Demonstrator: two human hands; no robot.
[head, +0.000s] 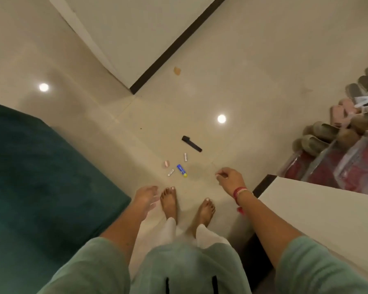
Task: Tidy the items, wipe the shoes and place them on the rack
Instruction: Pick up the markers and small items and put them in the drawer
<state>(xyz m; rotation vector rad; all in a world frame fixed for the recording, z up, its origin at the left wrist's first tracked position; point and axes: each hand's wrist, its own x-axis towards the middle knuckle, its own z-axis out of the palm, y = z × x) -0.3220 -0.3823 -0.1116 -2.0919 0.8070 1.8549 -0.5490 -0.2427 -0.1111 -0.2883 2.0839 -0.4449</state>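
Small items lie scattered on the pale floor ahead of my bare feet: a black flat object (191,143), a blue tube with a yellow cap (182,171), two small white tubes (171,172) (185,157) and a pink piece (166,163). Several shoes sit at the right edge, among them olive slippers (319,134) and pink slippers (341,111). My left hand (146,197) hangs blurred above the floor with relaxed fingers, holding nothing. My right hand (231,181) hovers right of the items, fingers loosely curled, and holds nothing.
A dark green upholstered seat (40,177) fills the left. White wall panels with dark skirting (172,49) stand ahead. A white surface (319,219) juts in at the right, with red items in clear bags (338,166) beyond it. A brown spot (177,70) marks the floor.
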